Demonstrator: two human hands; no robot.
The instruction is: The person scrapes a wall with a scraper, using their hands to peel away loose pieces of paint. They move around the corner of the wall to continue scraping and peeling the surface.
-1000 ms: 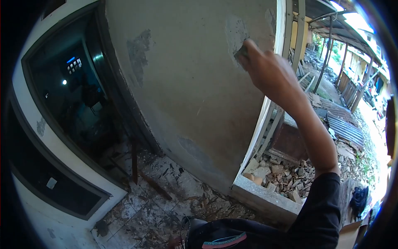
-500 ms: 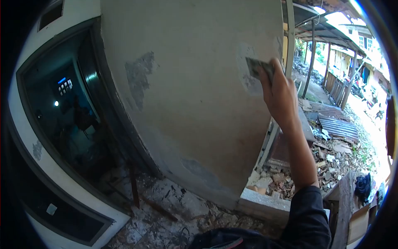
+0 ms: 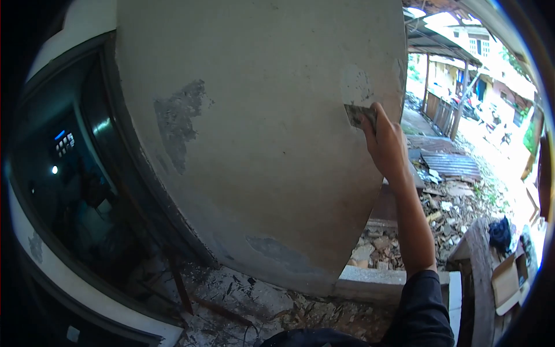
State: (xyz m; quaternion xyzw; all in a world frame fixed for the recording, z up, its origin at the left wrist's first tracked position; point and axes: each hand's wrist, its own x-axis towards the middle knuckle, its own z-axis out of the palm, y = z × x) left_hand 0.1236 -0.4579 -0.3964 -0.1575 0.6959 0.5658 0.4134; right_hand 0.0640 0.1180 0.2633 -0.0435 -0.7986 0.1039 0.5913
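Observation:
My right hand [image 3: 386, 144] is raised at the right part of the wall [image 3: 260, 139], its fingers closed round a flat scraper-like tool [image 3: 359, 115]. The tool's wide edge lies at or very near the wall, just below a pale rough patch [image 3: 356, 84]. A larger grey patch of bared plaster [image 3: 180, 124] shows on the wall's left part, and another grey patch [image 3: 277, 251] lies low down. My left hand is outside the picture.
On the left a dark doorway [image 3: 69, 173] opens into a dim room. Debris covers the floor [image 3: 248, 295]. Beyond the wall's right edge lie rubble [image 3: 445, 214], corrugated sheets [image 3: 451, 165], a weathered wooden plank [image 3: 481, 277] and a cardboard box [image 3: 506, 283].
My right hand and the tool have moved down the wall, from over the pale patch to just below it. The view has shifted somewhat to the right.

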